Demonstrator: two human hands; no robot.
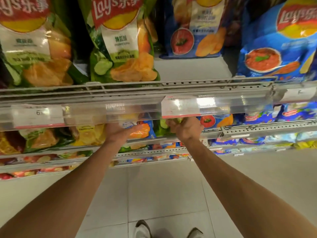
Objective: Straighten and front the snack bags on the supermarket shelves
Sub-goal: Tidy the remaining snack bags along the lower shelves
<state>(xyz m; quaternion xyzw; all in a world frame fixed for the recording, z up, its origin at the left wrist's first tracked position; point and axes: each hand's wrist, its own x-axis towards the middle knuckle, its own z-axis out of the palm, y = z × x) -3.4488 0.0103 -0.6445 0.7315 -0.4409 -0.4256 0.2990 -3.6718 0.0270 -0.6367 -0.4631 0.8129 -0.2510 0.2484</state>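
Note:
Both my hands reach into the second shelf, under the clear price rail (120,112). My left hand (118,133) lies against a blue chip bag (145,130), fingers stretched along its front; the fingertips are partly hidden by the rail. My right hand (185,129) curls its fingers around the lower edge of a green chip bag (161,128) between the hands. On the top shelf stand two green Lay's bags (123,48) (34,54) and two blue Lay's bags (193,31) (281,48), one set back and one at the front.
The top shelf shows bare grey board (188,67) in front of the set-back blue bag. Lower shelves (257,131) hold more blue, green and yellow bags. Below is a tiled floor (163,194) with my shoes (142,229).

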